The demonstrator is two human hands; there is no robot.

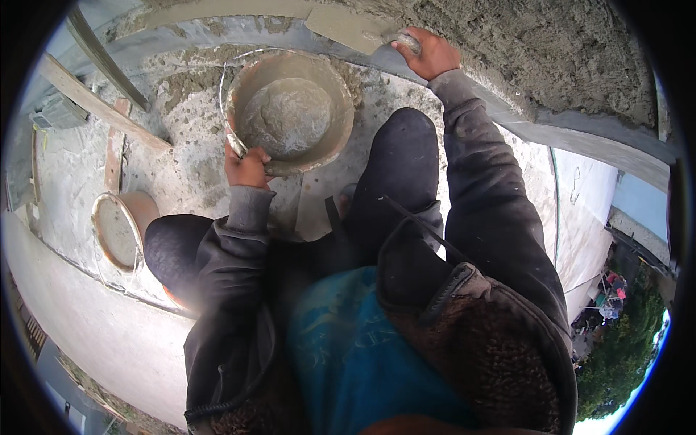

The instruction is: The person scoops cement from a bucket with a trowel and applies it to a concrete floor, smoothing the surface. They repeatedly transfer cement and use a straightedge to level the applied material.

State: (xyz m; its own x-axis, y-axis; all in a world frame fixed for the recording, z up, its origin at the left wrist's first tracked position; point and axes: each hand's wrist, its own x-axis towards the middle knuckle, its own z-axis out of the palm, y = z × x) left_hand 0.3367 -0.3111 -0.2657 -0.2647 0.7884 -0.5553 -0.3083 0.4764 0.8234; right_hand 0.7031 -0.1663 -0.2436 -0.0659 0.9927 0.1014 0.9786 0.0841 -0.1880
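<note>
My right hand (pixel 433 54) is closed around the handle of a plastering trowel (pixel 346 29). The trowel's flat, mortar-smeared blade lies against the grey mortar surface at the top, just left of rough plaster. Left of centre, my left hand (pixel 248 168) is closed at the near-left rim of a large bucket (pixel 341 119), where its wire handle comes down. Which of the two, rim or handle, bears the grip is partly hidden by the fingers. Inside the bucket sits a wet grey mound of mortar (pixel 288 116).
Rough plaster (pixel 536 54) covers the wall at upper right, above a smooth ledge (pixel 602 141). A smaller bucket (pixel 148 208) stands by my left knee. Wooden boards (pixel 101 109) lean at upper left. Mortar splatter (pixel 188 83) marks the pale floor around the large bucket.
</note>
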